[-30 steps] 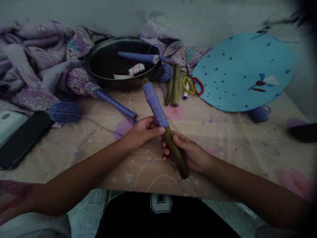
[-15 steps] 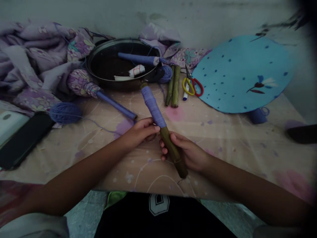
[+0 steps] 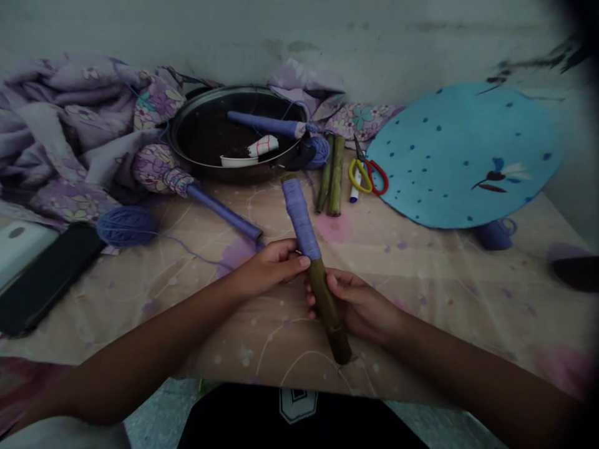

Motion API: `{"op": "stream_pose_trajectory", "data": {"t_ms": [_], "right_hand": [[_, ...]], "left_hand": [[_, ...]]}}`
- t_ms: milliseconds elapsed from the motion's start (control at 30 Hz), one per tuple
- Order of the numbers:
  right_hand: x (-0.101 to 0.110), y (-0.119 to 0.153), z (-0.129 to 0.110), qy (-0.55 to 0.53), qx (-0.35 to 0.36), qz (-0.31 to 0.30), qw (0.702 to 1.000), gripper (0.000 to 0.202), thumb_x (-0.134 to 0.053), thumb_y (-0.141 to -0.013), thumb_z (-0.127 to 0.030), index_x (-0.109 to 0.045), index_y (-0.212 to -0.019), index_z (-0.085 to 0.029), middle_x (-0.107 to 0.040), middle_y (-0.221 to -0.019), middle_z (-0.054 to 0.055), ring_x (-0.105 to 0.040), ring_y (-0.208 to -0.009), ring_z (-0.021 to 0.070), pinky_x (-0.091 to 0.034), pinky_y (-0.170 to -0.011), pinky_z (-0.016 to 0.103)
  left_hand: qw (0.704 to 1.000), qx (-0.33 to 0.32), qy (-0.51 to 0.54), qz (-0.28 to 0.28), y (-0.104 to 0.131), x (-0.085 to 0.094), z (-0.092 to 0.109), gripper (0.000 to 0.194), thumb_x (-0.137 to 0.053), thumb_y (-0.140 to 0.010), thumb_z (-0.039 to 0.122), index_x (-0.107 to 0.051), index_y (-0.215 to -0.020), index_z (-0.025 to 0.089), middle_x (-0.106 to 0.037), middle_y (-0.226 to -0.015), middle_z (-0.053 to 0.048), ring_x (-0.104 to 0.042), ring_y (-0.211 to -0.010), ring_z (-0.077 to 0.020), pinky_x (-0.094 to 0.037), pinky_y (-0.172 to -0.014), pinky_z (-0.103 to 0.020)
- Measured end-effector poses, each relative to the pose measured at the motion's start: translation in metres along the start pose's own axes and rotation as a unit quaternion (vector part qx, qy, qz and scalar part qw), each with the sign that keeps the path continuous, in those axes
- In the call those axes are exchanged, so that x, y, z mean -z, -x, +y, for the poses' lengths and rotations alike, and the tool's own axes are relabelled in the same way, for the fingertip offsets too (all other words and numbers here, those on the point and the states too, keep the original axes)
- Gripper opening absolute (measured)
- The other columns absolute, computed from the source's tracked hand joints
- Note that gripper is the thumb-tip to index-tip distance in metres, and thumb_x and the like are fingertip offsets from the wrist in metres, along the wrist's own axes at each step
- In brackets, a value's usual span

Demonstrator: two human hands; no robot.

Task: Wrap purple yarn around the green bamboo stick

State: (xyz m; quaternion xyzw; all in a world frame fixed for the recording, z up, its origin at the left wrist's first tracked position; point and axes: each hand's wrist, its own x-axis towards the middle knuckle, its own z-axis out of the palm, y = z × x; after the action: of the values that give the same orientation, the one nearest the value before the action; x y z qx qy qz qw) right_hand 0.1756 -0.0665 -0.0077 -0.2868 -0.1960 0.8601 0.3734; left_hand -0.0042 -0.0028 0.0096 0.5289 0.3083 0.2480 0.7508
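Observation:
A green-brown bamboo stick (image 3: 324, 293), its far half wound with purple yarn (image 3: 302, 221), is held at a slant above the table. My right hand (image 3: 362, 302) is closed around the bare lower part. At the lower edge of the winding, my left hand (image 3: 276, 268) is closed in a pinch, thumb on the yarn against the stick. A loose strand runs towards this hand from a purple yarn ball (image 3: 127, 226) on the left. Another yarn-wrapped stick (image 3: 227, 212), tied to floral cloth, lies beyond my left hand.
A dark pan (image 3: 210, 125) at the back holds a wrapped stick. Right of it lie bamboo pieces (image 3: 335, 178), scissors (image 3: 369, 176), a marker (image 3: 355, 189) and a blue oval sheet (image 3: 435, 162). A black phone (image 3: 51, 280) lies left; bunched cloth (image 3: 42, 137) is behind it.
The view has shifted, so everything sits slightly lower. The wrapped stick stands a little more upright, its lower end swung slightly left. Both hands keep their grip.

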Motion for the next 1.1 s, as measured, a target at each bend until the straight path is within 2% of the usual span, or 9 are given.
{"op": "stream_pose_trajectory", "data": {"t_ms": [400, 567, 733, 867, 1000, 1100], "right_hand": [[0.000, 0.001, 0.002, -0.014, 0.011, -0.006, 1.000, 0.028, -0.073, -0.077, -0.031, -0.063, -0.098, -0.015, -0.065, -0.082, 0.002, -0.064, -0.071, 0.0116, -0.056, -0.069, 0.029], [0.000, 0.001, 0.003, -0.032, 0.013, -0.015, 0.999, 0.030, -0.072, -0.079, -0.034, -0.059, -0.099, -0.016, -0.068, -0.087, 0.004, -0.067, -0.074, 0.0126, -0.054, -0.066, 0.025], [-0.001, 0.001, 0.003, -0.007, 0.018, -0.014, 1.000, 0.026, -0.064, -0.085, -0.037, -0.058, -0.100, -0.016, -0.066, -0.087, 0.003, -0.066, -0.070, 0.0112, -0.055, -0.069, 0.028], [-0.001, 0.002, 0.003, -0.005, 0.023, -0.018, 1.000, 0.027, -0.063, -0.086, -0.037, -0.059, -0.098, -0.014, -0.064, -0.089, 0.004, -0.064, -0.072, 0.0116, -0.057, -0.067, 0.029], [0.000, 0.003, 0.004, -0.002, 0.038, -0.009, 0.999, 0.031, -0.074, -0.077, -0.031, -0.057, -0.100, -0.017, -0.063, -0.087, 0.002, -0.063, -0.077, 0.0140, -0.058, -0.062, 0.029], [0.000, 0.003, 0.004, 0.004, 0.045, -0.004, 0.999, 0.027, -0.071, -0.079, -0.031, -0.059, -0.098, -0.017, -0.064, -0.086, 0.003, -0.064, -0.077, 0.0132, -0.058, -0.063, 0.027]], "left_hand": [[1.000, 0.003, 0.002, 0.014, 0.002, -0.005, 0.001, 0.033, -0.063, -0.078, 0.041, -0.054, -0.086, 0.010, -0.045, -0.056, 0.006, -0.029, -0.044, -0.0028, -0.016, -0.042, -0.019], [1.000, 0.007, 0.027, 0.002, 0.002, -0.009, 0.000, 0.033, -0.061, -0.081, 0.043, -0.053, -0.085, 0.011, -0.053, -0.058, 0.003, -0.048, -0.049, -0.0067, -0.032, -0.046, -0.018], [0.994, 0.012, 0.099, -0.039, 0.002, -0.010, -0.005, 0.032, -0.063, -0.080, 0.042, -0.050, -0.084, 0.013, -0.057, -0.062, 0.002, -0.060, -0.055, -0.0121, -0.045, -0.051, -0.022], [0.994, 0.006, 0.096, -0.046, 0.003, -0.011, -0.006, 0.030, -0.063, -0.081, 0.040, -0.050, -0.083, 0.013, -0.056, -0.064, 0.002, -0.062, -0.056, -0.0124, -0.048, -0.054, -0.023], [0.999, -0.020, 0.048, -0.005, 0.003, -0.011, -0.005, 0.032, -0.065, -0.079, 0.041, -0.052, -0.080, 0.012, -0.058, -0.066, 0.001, -0.059, -0.055, -0.0089, -0.046, -0.054, -0.020], [0.998, -0.033, 0.052, 0.001, 0.004, -0.011, -0.004, 0.033, -0.067, -0.078, 0.041, -0.054, -0.085, 0.011, -0.057, -0.065, 0.002, -0.058, -0.057, -0.0088, -0.046, -0.056, -0.020]]}}
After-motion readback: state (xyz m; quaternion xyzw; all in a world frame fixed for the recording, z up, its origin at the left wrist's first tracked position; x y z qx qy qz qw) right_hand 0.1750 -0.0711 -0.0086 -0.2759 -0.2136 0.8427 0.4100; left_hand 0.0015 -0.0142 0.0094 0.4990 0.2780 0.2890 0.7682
